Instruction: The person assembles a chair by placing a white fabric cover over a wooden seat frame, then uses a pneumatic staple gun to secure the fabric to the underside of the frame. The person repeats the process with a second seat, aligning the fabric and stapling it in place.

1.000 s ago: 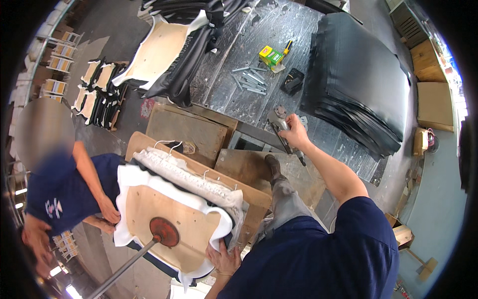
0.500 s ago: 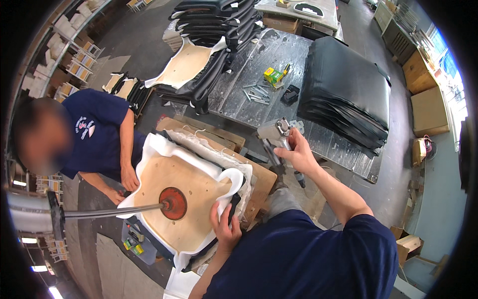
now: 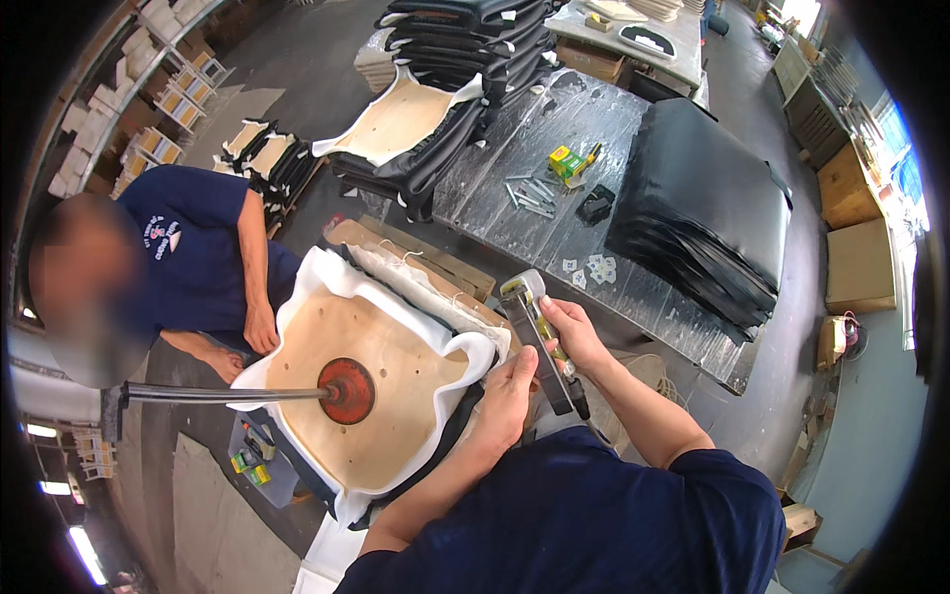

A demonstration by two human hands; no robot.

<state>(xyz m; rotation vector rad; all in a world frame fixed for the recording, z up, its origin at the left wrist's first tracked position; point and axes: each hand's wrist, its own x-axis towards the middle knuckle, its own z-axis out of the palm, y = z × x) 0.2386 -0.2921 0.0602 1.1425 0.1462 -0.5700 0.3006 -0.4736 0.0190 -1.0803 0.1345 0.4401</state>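
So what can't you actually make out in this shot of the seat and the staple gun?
Head view only:
- Staple gun: its grip is hidden inside the right hand.
- Left hand: fingertips are hidden over the white foam edge of the wooden seat base.
- Small parts on the workbench: too small to identify.
- Co-worker's hand: contact with the seat is unclear.

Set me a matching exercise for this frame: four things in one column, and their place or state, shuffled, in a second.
Things:
1. staple gun
2. left hand
3. red round pad
4. stack of black sheets

Places or states:
A. pressed onto the middle of the wooden seat board
B. lying on the worktable
C. gripped in the right hand
D. resting on the seat's edge, on the white foam

Pairs: 1-C, 2-D, 3-A, 4-B
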